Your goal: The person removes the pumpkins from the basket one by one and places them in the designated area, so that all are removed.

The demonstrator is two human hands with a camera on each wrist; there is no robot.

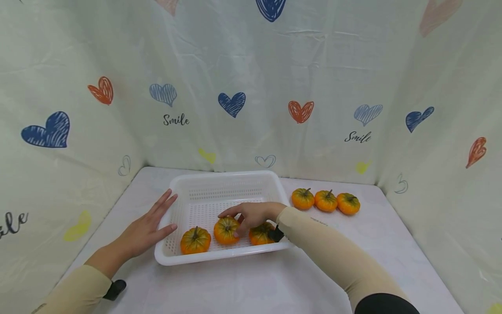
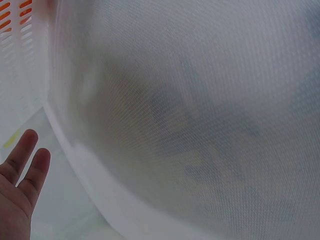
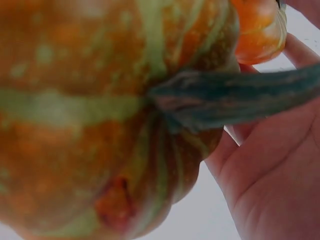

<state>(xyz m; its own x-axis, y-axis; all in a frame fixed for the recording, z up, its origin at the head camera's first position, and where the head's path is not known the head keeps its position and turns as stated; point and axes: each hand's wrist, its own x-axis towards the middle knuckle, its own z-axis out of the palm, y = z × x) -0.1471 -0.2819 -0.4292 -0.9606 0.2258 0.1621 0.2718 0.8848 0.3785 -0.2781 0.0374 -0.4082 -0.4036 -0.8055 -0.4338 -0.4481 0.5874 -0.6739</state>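
Note:
A white perforated plastic basket (image 1: 219, 254) holds three small orange-and-green pumpkins in a row along its near side. My right hand (image 1: 252, 214) reaches into the basket and grips the middle pumpkin (image 1: 224, 231) between thumb and fingers; the right wrist view catches this pumpkin (image 3: 257, 35) in its upper right corner. Under my right wrist sits another pumpkin (image 1: 259, 236), partly hidden, its stem (image 3: 225, 100) large in the right wrist view. The left pumpkin (image 1: 195, 240) stands apart from both hands. At the basket's left rim, my left hand (image 1: 145, 231) lies with fingers straight and spread.
Three more pumpkins, the middle one (image 1: 325, 201) among them, stand in a row on the white table (image 1: 251, 288) right of the basket. A pale curtain (image 1: 251, 65) printed with hearts encloses the back and sides.

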